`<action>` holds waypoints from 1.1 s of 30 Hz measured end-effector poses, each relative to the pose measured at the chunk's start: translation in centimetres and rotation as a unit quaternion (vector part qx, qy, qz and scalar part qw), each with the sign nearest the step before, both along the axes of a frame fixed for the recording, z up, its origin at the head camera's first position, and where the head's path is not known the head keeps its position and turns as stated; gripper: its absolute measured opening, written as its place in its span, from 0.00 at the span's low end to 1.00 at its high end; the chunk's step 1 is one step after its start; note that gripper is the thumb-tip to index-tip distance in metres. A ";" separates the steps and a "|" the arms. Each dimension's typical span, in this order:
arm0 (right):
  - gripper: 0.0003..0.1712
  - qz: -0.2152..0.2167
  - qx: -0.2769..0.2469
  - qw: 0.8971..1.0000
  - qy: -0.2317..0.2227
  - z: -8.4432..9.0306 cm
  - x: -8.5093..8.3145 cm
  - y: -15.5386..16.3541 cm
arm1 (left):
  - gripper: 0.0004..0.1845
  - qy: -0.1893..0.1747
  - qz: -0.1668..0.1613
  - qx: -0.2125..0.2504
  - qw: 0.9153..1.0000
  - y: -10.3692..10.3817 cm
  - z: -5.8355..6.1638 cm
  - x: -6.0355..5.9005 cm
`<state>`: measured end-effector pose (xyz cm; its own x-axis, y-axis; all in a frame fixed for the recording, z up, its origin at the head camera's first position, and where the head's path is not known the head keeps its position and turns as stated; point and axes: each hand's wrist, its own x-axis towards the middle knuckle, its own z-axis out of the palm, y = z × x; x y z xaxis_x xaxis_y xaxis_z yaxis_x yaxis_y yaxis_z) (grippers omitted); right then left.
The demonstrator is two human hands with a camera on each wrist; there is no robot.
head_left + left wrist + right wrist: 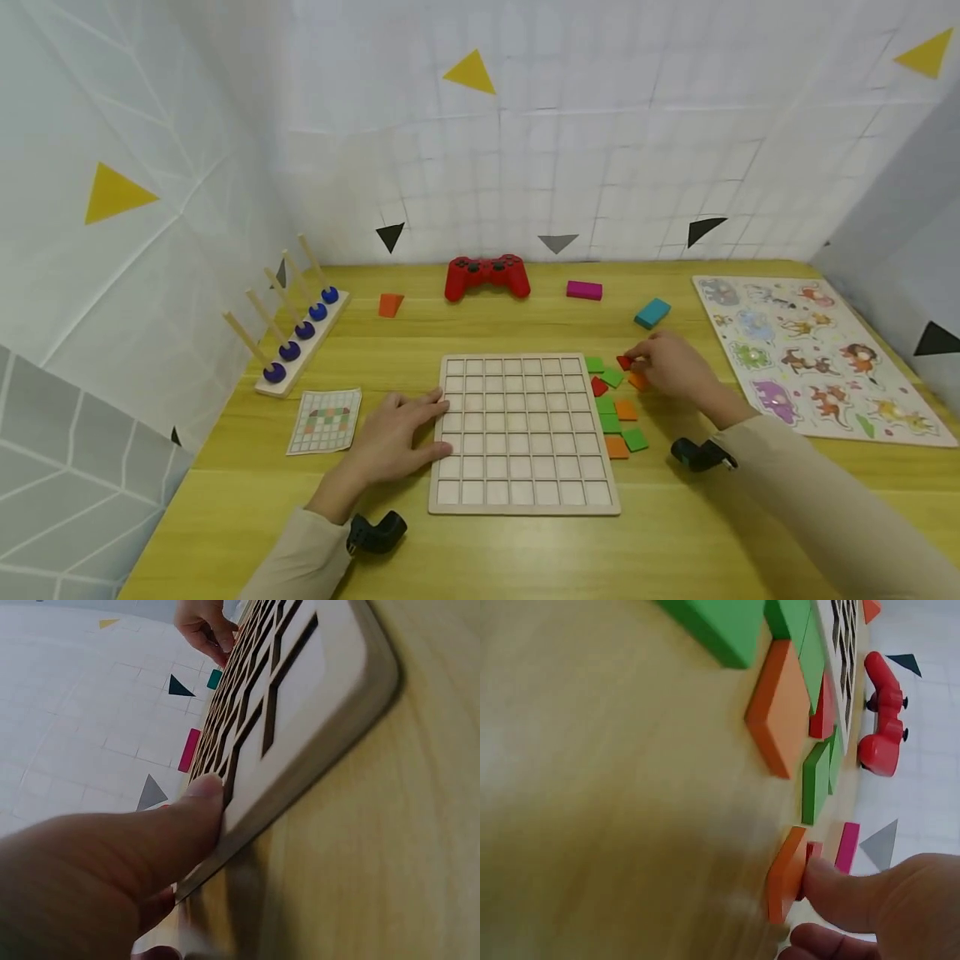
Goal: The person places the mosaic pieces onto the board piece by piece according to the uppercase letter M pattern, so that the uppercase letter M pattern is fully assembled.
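Specifically, the governing relation is as follows: the red tile [624, 362] sits at the fingertips of my right hand [672, 365], just off the far right corner of the grid board [525, 510], so that the board lies leftward of both tile and hand. My right thumb and fingertips pinch the tile and cover part of it; its long axis cannot be told. Of my two hands, the right is nearer to it. My left hand [397, 433] is set at the board's left edge, thumb and fingers spread apart, the thumb resting on the rim.

Along the board's right edge lie green tiles [611, 423], orange tiles [626, 410] and a second red tile [598, 387].

Supporting surface: a yellow wood-grain table [510, 558], extending past the board on all sides. Beyond the board's far edge: a red game controller [487, 277] and a magenta block [584, 290]. Beyond its far right corner: a blue block [652, 313]. Left of the board: a pattern card [325, 422] and, farther out, a peg rack [303, 343]. Well right of the board: an animal puzzle [813, 354]. Pale walls [555, 167] with triangle marks rise beyond the board.
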<state>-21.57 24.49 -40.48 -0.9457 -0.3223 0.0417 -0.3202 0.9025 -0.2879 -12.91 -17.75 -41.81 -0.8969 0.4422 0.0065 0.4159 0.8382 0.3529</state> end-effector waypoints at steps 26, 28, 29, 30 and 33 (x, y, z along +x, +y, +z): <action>0.13 0.052 0.016 0.997 0.060 1.2 -0.5 -4.7 | 0.33 0.001 0.001 -0.009 1.000 -0.2 0.3 0.2; 0.12 0.093 -0.006 0.993 0.071 1.9 -0.1 -6.9 | 0.33 0.001 0.000 -0.006 1.000 -0.2 0.3 0.2; 0.11 0.115 -0.018 0.990 0.074 2.1 0.0 -8.1 | 0.33 0.002 -0.001 -0.005 1.000 -0.2 0.3 0.2; 0.11 0.135 -0.023 0.988 0.077 2.3 0.2 -9.4 | 0.33 0.002 -0.003 -0.004 1.000 -0.1 0.3 0.2; 0.14 0.189 -0.033 0.978 0.076 2.5 0.9 -12.9 | 0.33 -0.003 -0.008 -0.004 1.000 0.0 0.3 0.1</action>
